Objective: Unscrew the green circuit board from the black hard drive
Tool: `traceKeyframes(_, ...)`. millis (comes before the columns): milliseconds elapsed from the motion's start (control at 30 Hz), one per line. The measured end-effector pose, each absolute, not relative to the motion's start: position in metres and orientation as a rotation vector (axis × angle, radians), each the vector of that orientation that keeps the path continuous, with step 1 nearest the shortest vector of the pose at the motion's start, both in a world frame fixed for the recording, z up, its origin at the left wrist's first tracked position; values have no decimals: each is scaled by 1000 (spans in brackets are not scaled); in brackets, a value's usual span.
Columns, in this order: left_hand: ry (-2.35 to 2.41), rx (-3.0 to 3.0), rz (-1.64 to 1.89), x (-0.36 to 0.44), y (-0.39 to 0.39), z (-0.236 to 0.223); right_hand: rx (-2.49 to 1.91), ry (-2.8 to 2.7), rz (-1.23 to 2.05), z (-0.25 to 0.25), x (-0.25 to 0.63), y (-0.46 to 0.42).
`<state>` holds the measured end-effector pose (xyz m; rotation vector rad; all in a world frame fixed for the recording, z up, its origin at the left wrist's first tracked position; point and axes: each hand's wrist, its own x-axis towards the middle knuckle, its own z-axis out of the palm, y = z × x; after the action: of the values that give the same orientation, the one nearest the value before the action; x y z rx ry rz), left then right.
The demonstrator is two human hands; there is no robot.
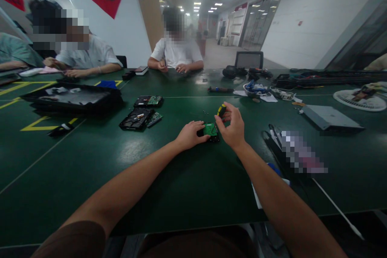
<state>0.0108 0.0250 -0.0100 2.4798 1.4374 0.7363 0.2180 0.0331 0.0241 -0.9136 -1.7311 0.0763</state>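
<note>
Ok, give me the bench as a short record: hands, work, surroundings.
Left hand: holding the device's left side
Right hand: holding yellow-black screwdriver, pointed down at the device
Device: green board facing up
Left of device: black unit, loose board
Far left: black tray
Right: grey box
Across: seated co-worker

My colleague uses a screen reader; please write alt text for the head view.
The right hand holds a yellow-black screwdriver over a green circuit board, held by the left hand, on a dark green table. Other people sit beyond.
</note>
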Motion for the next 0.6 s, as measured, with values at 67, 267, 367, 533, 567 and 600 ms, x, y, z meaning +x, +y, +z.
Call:
traceKeyframes(67, 1441, 2479, 734, 11, 25, -10, -909, -1738, 82, 23, 217, 33)
traceKeyframes(267, 1432, 2496, 748, 10, 23, -8, -921, -1722, 75, 26, 216, 31)
traceKeyframes(367, 1429, 2507, 740, 10, 23, -6, -922, -1732, 43, 29, 216, 30)
traceKeyframes(533, 1464, 2483, 727, 10, 22, -6, -917, -1741, 59, 29, 216, 30)
traceKeyframes(567, 1462, 2483, 727, 11, 22, -6, -922, -1733, 67, 28, 217, 31)
traceKeyframes(600, 1456, 2485, 732, 11, 22, -6, -927, -1726, 72, 28, 217, 31)
